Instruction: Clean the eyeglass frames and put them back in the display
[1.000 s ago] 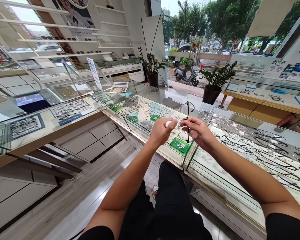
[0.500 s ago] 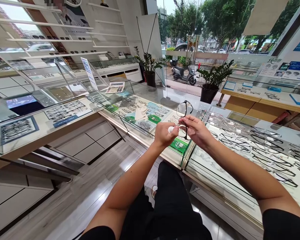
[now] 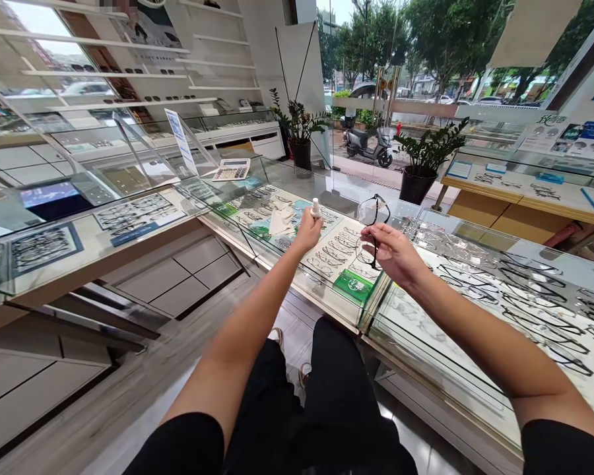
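Observation:
My left hand (image 3: 308,232) is closed round a small white spray bottle (image 3: 315,208), whose top sticks up above the fingers, over the glass counter. To its right, my right hand (image 3: 393,249) pinches a pair of dark-rimmed eyeglasses (image 3: 375,202), held on edge with one lens above the fingers and the other below. A crumpled beige cloth (image 3: 281,218) lies on the counter just beyond my left hand. Beneath the two hands, a green card (image 3: 355,286) and rows of eyeglass frames (image 3: 334,249) show in the glass case.
Another display case (image 3: 475,316) with many eyeglasses adjoins at right. A calculator (image 3: 231,169) rests at the counter's far left end, near a standing sign (image 3: 180,141). Potted plants (image 3: 420,178) stand behind the counter. A left-hand case (image 3: 89,251) holds trays of frames.
My left hand has moved left and away from the eyeglasses, carrying the white bottle, which now stands upright. My right hand has shifted slightly right, still holding the eyeglasses.

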{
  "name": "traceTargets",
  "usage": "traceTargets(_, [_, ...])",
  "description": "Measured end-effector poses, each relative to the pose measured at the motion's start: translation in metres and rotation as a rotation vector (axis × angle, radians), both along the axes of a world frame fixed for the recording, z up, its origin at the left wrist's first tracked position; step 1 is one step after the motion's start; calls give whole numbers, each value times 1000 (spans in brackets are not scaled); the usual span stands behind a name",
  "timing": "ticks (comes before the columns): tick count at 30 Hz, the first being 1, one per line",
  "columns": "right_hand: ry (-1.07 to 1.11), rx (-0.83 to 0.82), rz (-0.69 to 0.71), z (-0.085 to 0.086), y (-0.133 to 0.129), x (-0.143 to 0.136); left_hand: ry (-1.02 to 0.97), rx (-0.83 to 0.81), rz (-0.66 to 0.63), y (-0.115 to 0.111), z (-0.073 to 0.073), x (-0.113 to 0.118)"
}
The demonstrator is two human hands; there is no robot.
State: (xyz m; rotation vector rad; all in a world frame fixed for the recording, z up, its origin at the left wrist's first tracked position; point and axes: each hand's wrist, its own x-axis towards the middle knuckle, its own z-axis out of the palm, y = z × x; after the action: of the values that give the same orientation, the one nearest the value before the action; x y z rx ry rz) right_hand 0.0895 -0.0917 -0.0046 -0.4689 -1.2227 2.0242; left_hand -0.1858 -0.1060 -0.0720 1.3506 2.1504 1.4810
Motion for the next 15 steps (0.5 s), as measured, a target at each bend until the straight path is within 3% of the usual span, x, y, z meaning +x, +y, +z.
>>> traceTargets(6, [-4,12,5,-2,0,-1,2,-63,15,23,-16,-24])
traceTargets(11, [-6,16,4,2,0,0,-6,-86,10,31,-31,-29])
traceTargets(15, [-14,17,13,5,-1,1,-3,-86,-11,29,-34,-26])
